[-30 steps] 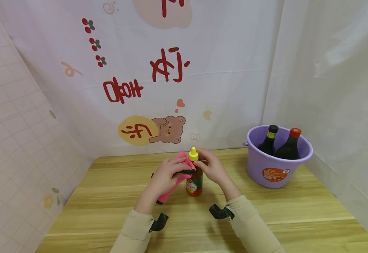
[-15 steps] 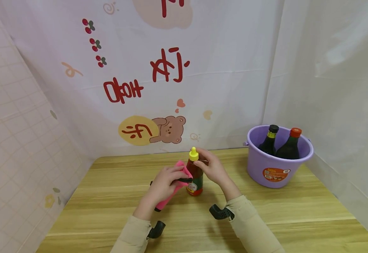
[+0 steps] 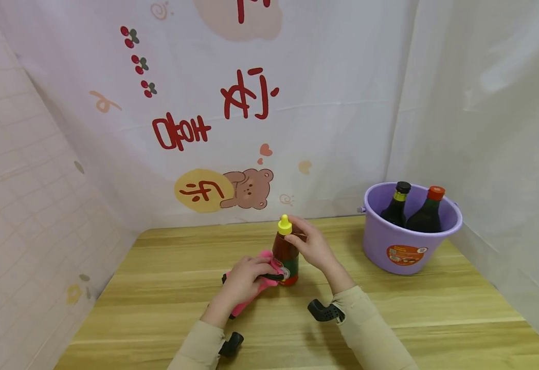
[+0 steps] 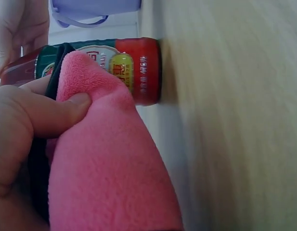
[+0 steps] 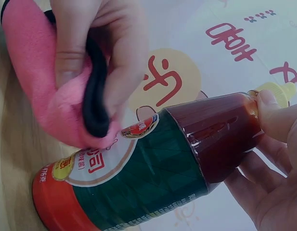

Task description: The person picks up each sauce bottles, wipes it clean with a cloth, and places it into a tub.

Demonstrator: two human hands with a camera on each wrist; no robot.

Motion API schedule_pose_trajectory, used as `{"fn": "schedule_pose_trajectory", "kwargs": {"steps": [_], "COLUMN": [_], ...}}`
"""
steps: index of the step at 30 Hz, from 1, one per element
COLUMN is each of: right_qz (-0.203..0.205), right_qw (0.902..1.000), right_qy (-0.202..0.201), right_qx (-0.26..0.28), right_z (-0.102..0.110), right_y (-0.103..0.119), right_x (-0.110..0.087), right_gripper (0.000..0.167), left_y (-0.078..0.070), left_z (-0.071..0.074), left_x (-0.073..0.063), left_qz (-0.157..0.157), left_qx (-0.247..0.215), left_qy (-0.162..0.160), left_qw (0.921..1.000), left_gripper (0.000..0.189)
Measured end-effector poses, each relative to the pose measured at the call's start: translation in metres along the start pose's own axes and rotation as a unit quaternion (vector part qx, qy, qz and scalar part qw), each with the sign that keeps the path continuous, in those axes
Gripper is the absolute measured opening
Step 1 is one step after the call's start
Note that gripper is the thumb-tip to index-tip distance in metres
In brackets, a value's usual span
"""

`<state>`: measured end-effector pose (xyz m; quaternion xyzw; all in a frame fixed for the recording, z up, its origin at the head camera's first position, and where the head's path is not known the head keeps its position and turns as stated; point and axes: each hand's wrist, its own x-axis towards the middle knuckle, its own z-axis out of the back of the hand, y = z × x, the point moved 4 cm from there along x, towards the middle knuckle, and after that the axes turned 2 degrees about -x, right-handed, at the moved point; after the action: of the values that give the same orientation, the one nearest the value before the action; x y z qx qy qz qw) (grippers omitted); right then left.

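A sauce bottle with a yellow nozzle cap stands upright on the wooden table; its green and red label shows large in the right wrist view. Around the bottle's neck, just below the cap, curl the thumb and fingers of my right hand. My left hand pinches a pink cloth with black edging between thumb and fingers. A bunched corner of the cloth lies against the label on the bottle's left side, low down. The rest of the cloth hangs below the left hand toward the table.
To the right stands a purple bucket holding a black-capped bottle and a red-capped bottle. A printed white curtain rises behind the table and along its sides.
My left hand has slid the cloth down the bottle, from near the neck to the lower label. The right hand keeps its grip at the neck, and the bottle stays in place.
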<state>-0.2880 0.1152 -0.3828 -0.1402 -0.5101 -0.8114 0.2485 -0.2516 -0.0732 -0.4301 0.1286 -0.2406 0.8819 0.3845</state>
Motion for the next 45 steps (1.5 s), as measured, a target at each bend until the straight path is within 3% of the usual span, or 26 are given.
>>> {"fn": "schedule_pose_trajectory", "kwargs": {"steps": [8,16,26,30,37,45], "right_qz": [0.009,0.008,0.004,0.0,-0.005,-0.019], "right_qw": [1.0,1.0,0.9999,0.9997,0.9998,0.9997], "right_qy": [0.001,-0.002,0.001,0.002,0.002,0.001], "right_qx": [0.002,0.002,-0.017,-0.023,-0.019,-0.016], "right_z": [0.001,0.002,0.002,0.002,0.002,0.002], "right_y": [0.0,0.002,0.002,0.002,0.003,0.002], "right_x": [0.0,-0.001,-0.001,-0.001,0.0,-0.001], "right_gripper": [0.046,0.047,0.047,0.047,0.046,0.046], "left_y": [0.003,0.007,0.017,0.018,0.013,-0.007], "left_z": [-0.012,-0.017,-0.014,-0.002,0.037,0.07], "left_x": [0.003,0.009,0.006,0.006,0.016,0.032], "left_qz": [0.0,0.039,0.03,0.026,0.024,-0.013], "left_qx": [0.02,0.009,-0.031,-0.036,-0.05,-0.067], "left_qy": [0.053,0.101,0.106,0.084,-0.008,-0.088], "left_qw": [0.9984,0.9941,0.9934,0.9955,0.9984,0.9938], "left_gripper": [0.019,0.021,0.031,0.027,0.025,0.026]}}
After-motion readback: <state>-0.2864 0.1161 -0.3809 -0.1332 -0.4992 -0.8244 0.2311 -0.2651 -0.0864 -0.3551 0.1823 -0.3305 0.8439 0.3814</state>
